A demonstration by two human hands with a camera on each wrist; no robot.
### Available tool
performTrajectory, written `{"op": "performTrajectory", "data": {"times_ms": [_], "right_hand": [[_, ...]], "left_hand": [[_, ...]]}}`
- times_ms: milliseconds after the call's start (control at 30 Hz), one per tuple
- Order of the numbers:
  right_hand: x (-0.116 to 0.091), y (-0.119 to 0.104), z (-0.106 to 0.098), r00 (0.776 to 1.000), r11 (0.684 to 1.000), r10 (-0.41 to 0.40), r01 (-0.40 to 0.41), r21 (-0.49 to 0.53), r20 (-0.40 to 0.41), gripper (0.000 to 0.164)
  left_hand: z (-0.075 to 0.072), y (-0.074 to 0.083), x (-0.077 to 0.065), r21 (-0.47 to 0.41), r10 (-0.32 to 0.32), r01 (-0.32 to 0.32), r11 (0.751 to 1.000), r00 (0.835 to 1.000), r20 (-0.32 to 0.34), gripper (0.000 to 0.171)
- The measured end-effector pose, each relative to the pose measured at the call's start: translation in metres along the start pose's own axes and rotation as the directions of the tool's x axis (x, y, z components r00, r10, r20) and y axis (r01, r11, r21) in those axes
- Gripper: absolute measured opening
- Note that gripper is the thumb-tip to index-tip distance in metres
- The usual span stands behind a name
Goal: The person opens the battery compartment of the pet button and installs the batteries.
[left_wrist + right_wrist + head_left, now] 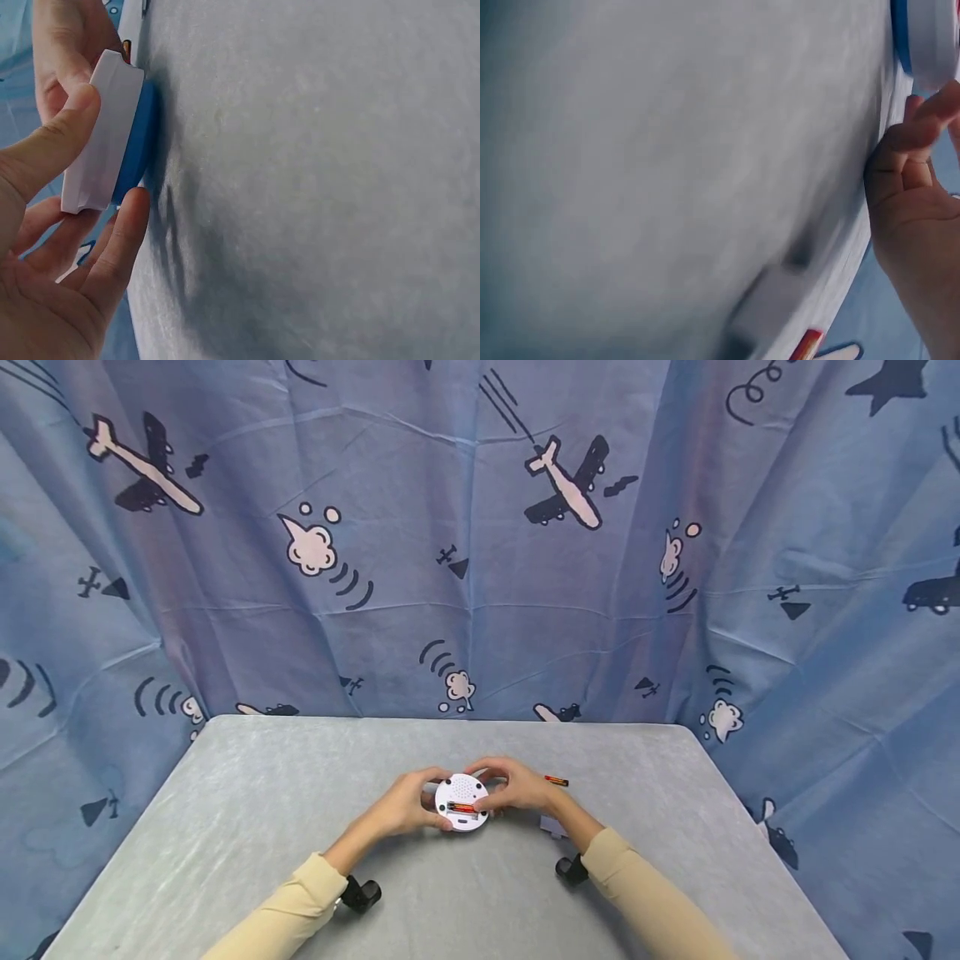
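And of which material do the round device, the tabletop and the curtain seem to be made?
Round device: probably hard plastic, satin white, with smooth moulded edges and a blue part.

Tabletop: matt and mottled grey; perhaps a felt-like covering, but I cannot be sure.

Curtain: thin printed fabric, dull finish; soft folds and creases show it. The fibre is unclear.

Round device (462, 789) between left hand (409, 805) and right hand (516, 785) — battery (462, 807) in its slot. Right, on table (300, 764): loose battery (557, 781), flat part (552, 826) in front — curtain (480, 585) behind.
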State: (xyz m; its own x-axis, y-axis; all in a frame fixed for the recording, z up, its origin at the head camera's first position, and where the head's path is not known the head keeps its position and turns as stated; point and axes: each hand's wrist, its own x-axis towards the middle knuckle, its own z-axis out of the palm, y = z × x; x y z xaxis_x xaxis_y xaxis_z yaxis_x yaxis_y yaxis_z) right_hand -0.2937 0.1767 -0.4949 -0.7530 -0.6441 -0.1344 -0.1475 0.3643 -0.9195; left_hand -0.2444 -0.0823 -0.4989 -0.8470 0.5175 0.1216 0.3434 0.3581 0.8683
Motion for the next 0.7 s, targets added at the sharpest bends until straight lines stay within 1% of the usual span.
{"op": "performTrajectory", "data": {"times_ms": [67, 267, 367, 467, 533, 700], "right_hand": [[-0.006, 0.003, -0.005, 1.000, 1.000, -0.008, 0.008, -0.002, -0.027, 0.055], [-0.022, 0.009, -0.026, 0.991, 0.994, -0.086, 0.079, -0.069, -0.101, 0.054], [-0.031, 0.011, -0.037, 0.989, 0.996, -0.084, 0.077, -0.054, -0.125, 0.052], [-0.041, 0.015, -0.046, 0.985, 0.997, -0.078, 0.073, -0.039, -0.155, 0.050], [-0.048, 0.019, -0.052, 0.981, 0.996, -0.086, 0.081, -0.039, -0.173, 0.049], [-0.062, 0.031, -0.064, 0.973, 0.993, -0.109, 0.096, -0.072, -0.205, 0.046]], "left_hand": [[0.001, 0.000, 0.000, 0.007, 0.008, -0.008, 1.000, 1.000, 0.001, 0.073], [0.000, -0.001, -0.004, 0.026, 0.027, -0.026, 0.999, 1.000, -0.010, 0.073], [-0.001, 0.000, -0.005, 0.027, 0.032, -0.031, 0.999, 0.999, -0.011, 0.073], [0.000, 0.000, -0.006, 0.019, 0.023, -0.022, 1.000, 1.000, -0.011, 0.073], [0.000, 0.000, -0.006, 0.006, 0.013, -0.013, 1.000, 1.000, -0.015, 0.073], [0.001, -0.002, -0.005, -0.009, 0.024, -0.024, 1.000, 1.000, -0.018, 0.073]]}}
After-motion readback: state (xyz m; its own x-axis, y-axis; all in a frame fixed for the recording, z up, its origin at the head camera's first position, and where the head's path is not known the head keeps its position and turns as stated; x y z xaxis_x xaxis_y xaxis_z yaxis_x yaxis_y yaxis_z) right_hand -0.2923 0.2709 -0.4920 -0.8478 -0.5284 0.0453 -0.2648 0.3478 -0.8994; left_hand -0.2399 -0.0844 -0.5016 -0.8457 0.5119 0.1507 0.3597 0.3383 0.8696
